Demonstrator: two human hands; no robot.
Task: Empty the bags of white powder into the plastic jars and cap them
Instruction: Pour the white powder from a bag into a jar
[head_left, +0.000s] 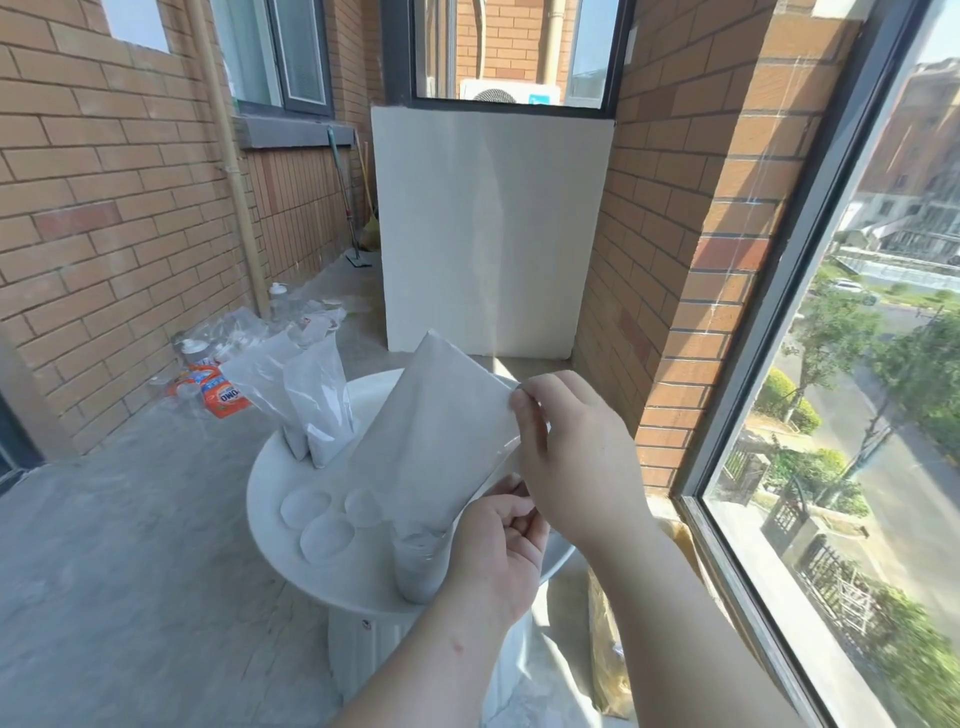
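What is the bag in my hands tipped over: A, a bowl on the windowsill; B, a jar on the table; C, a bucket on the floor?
B: the bag has its lower end at the mouth of the jar, which stands on the table.

Left hand (498, 556) and right hand (576, 457) bare; both forearms bare as far as the frame shows. Nails cut short (right thumb shows it best). One small blemish (457, 647) on the left forearm (415, 686).
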